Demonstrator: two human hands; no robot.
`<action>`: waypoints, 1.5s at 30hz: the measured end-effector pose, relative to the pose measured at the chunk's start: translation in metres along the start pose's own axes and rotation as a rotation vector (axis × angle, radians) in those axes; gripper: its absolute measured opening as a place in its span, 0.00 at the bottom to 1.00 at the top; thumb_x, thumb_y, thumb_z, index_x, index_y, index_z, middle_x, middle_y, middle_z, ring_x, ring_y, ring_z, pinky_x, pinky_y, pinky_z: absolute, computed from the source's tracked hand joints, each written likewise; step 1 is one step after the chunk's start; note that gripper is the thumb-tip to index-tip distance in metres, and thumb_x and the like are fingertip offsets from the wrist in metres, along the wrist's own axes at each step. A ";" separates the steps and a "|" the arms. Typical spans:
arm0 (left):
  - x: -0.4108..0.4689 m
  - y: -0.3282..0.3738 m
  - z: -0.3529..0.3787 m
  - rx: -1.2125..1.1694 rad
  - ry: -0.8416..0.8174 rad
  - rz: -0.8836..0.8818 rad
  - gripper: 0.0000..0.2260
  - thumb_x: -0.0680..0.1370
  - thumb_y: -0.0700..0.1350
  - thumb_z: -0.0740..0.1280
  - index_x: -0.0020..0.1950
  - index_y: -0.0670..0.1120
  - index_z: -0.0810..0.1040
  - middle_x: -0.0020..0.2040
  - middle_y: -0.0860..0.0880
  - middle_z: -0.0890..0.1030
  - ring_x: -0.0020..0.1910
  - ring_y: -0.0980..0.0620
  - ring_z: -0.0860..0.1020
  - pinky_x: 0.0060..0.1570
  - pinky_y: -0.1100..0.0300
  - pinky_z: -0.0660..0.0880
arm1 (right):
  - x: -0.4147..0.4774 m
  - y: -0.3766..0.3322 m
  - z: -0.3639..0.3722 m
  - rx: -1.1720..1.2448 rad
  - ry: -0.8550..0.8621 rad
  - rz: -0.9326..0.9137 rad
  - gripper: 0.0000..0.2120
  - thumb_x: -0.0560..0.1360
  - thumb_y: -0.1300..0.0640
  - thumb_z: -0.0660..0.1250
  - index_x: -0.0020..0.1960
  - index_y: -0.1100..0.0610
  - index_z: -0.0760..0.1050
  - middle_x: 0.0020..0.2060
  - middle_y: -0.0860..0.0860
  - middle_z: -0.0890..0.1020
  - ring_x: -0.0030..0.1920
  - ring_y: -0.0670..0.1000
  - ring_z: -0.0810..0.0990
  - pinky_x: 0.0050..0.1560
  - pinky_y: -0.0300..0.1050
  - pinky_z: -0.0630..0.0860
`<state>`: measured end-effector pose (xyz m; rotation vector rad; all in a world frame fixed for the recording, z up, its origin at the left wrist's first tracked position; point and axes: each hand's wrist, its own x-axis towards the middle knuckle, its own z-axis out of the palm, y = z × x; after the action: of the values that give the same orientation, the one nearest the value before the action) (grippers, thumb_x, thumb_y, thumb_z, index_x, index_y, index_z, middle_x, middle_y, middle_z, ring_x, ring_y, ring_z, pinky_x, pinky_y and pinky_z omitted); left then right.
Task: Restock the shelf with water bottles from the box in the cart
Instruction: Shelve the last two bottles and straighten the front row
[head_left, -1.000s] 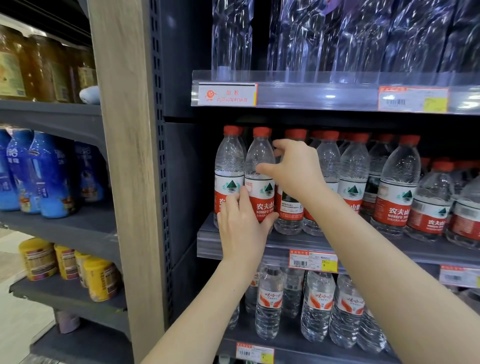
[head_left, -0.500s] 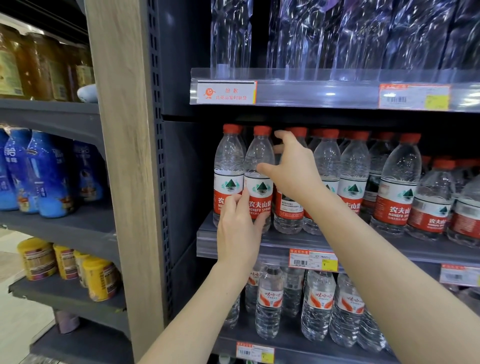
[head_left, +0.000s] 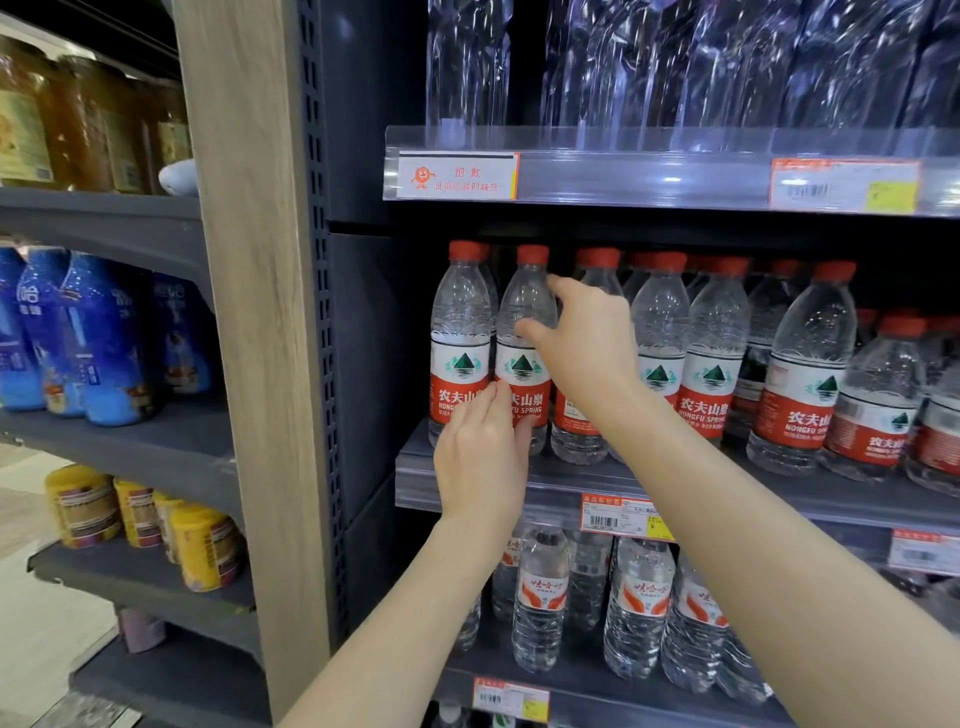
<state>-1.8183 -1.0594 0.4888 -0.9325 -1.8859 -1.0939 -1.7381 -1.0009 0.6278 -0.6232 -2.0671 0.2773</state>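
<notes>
Shifted since earlier: second bottle (head_left: 523, 358) label now faces front | left hand (head_left: 480, 460) fingers pressed on its lower label, apparently squaring it | right hand (head_left: 582, 338) spread, thumb and fingertip pinching its shoulder | bottle stands upright at shelf edge (head_left: 727, 493), beside corner bottle (head_left: 460, 353).

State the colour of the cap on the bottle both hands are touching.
Red, on the bottle; clearest in the head view.

Two hands, left (head_left: 480, 457) and right (head_left: 582, 338); four yellow jars (head_left: 202, 551) at lower left; three price tags (head_left: 621, 514) were visible on the middle shelf's edge (head_left: 467, 488).
</notes>
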 end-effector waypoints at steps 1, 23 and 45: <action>-0.001 0.000 0.001 0.045 0.019 0.007 0.18 0.75 0.47 0.79 0.63 0.42 0.84 0.54 0.48 0.86 0.53 0.46 0.82 0.48 0.49 0.81 | 0.000 0.002 -0.004 0.038 0.061 -0.018 0.22 0.79 0.51 0.71 0.72 0.53 0.76 0.57 0.53 0.84 0.56 0.55 0.82 0.58 0.52 0.79; -0.006 0.047 0.000 0.119 0.097 0.122 0.23 0.73 0.60 0.77 0.60 0.44 0.84 0.48 0.48 0.85 0.46 0.44 0.79 0.44 0.50 0.71 | 0.023 0.030 -0.041 -0.039 -0.103 0.109 0.36 0.67 0.38 0.80 0.63 0.62 0.78 0.58 0.56 0.83 0.58 0.56 0.81 0.56 0.49 0.78; -0.016 0.062 0.015 0.130 0.041 0.037 0.34 0.70 0.64 0.78 0.66 0.41 0.81 0.49 0.47 0.80 0.48 0.44 0.77 0.46 0.50 0.73 | 0.015 0.033 -0.049 -0.041 -0.002 0.083 0.35 0.68 0.37 0.79 0.65 0.59 0.79 0.57 0.53 0.85 0.57 0.54 0.83 0.55 0.50 0.81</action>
<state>-1.7611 -1.0265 0.4923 -0.8617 -1.8751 -0.9492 -1.6925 -0.9677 0.6514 -0.7349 -2.0569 0.2835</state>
